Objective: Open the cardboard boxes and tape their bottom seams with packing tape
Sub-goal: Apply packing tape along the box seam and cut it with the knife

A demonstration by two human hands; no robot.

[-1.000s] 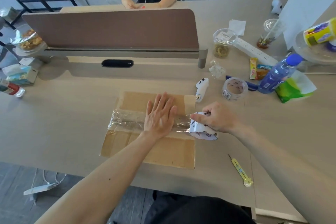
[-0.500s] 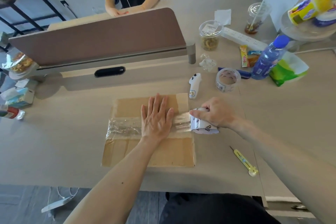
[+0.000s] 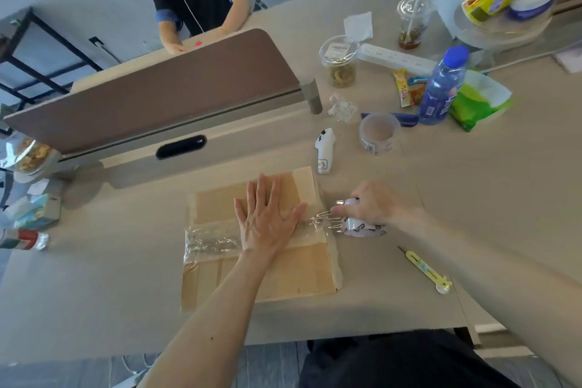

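A cardboard box [image 3: 299,271] sits on the desk with its bottom flaps facing up. A strip of clear packing tape [image 3: 214,241] runs along the seam from the left edge toward the right. My left hand [image 3: 267,217] lies flat, fingers spread, pressing the tape onto the middle of the box. My right hand [image 3: 374,205] grips the tape roll [image 3: 362,227] just past the box's right edge, with tape stretched from the box to the roll.
A yellow utility knife [image 3: 425,271] lies right of the box. Behind it are a white controller [image 3: 325,149], a second tape roll [image 3: 378,132], a blue bottle [image 3: 441,88], snack packs and cups. A brown divider [image 3: 157,94] crosses the desk; a person sits beyond it.
My right hand has drawn the tape roll rightward, past the box's right edge. My left hand stays pressed on the tape. The view has tilted.
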